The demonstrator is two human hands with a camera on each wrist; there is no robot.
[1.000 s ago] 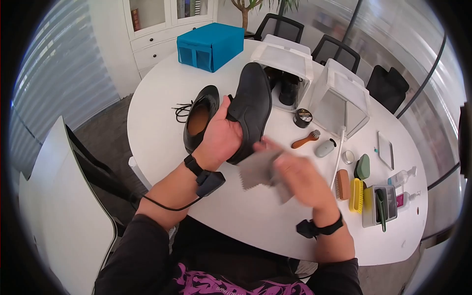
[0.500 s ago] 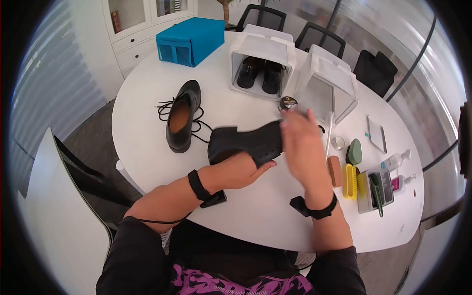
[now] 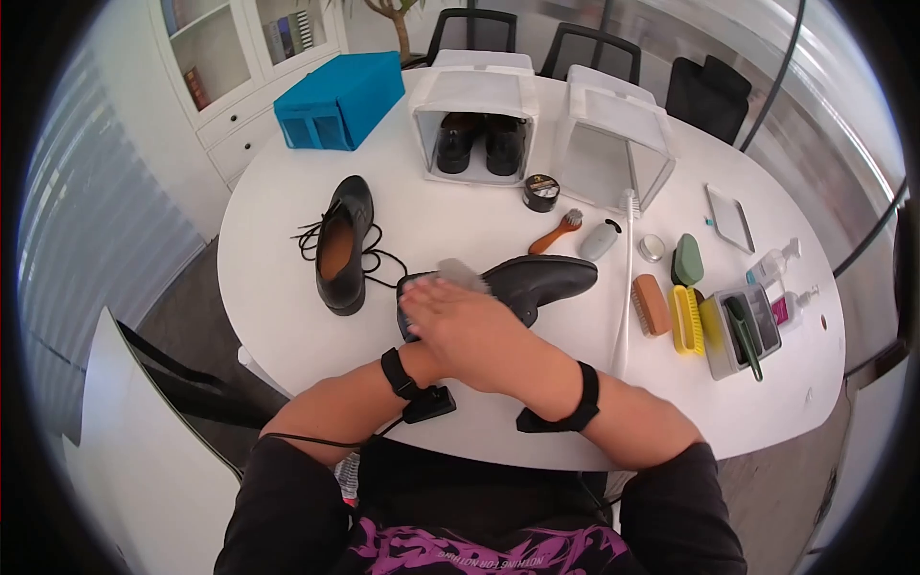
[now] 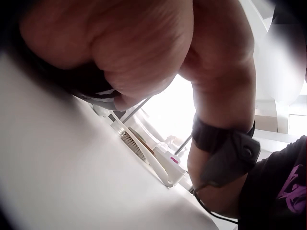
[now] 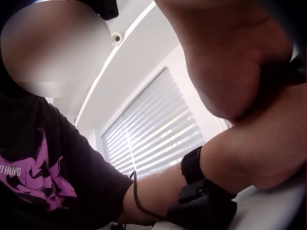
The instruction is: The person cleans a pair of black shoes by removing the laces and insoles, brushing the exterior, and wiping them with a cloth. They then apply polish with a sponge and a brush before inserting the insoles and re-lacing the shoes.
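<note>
In the head view a black leather shoe (image 3: 551, 280) is held low over the near side of the table, its toe to the right. My right hand (image 3: 467, 331) lies across its heel end, fingers close together, holding a grey cloth (image 3: 462, 272) against it; the cloth sticks out past the fingers. Beneath it my left hand (image 4: 139, 43) grips the shoe from below; the head view mostly hides this hand, and its wrist view shows it curled against the dark leather. The other black shoe (image 3: 356, 206), laces loose, stands on the table to the left.
Behind stand a blue box (image 3: 345, 101), a white shoe box (image 3: 471, 94) with black shoes and another clear-fronted box (image 3: 613, 125). A polish jar (image 3: 540, 193), small brush (image 3: 556, 231), white long-handled brush (image 3: 625, 297), yellow brush (image 3: 686, 319) and grey caddy (image 3: 743, 331) are to the right.
The shoe has swung from pointing away to pointing right and tilted over. My right hand went to the toe, then back left over the heel, crossing my left hand. The head view shifted.
</note>
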